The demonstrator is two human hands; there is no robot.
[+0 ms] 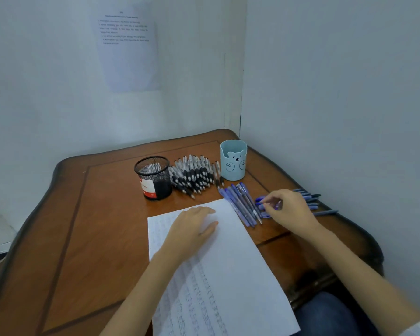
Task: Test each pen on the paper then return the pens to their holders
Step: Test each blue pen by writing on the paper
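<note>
Pale walls meet in a corner behind the brown wooden tabletop, and a printed sheet is stuck to the far wall, its lines too blurred to read. The left hand lies flat with straight fingers, pressing down the paper, which already carries rows of faint scribbles I cannot make out. The right hand is over a loose heap of blue pens near the right edge, fingers curled and pinching one blue pen. A tidier row of blue pens lies just beside the paper. A pile of black pens sits between the black mesh holder and the blue bear-face holder. To do this step well, I would lift that single pen clear without dragging its neighbours off the edge, keep the sheet pinned, and scribble on a bare patch. The mesh holder's red-and-white label is unreadable.
</note>
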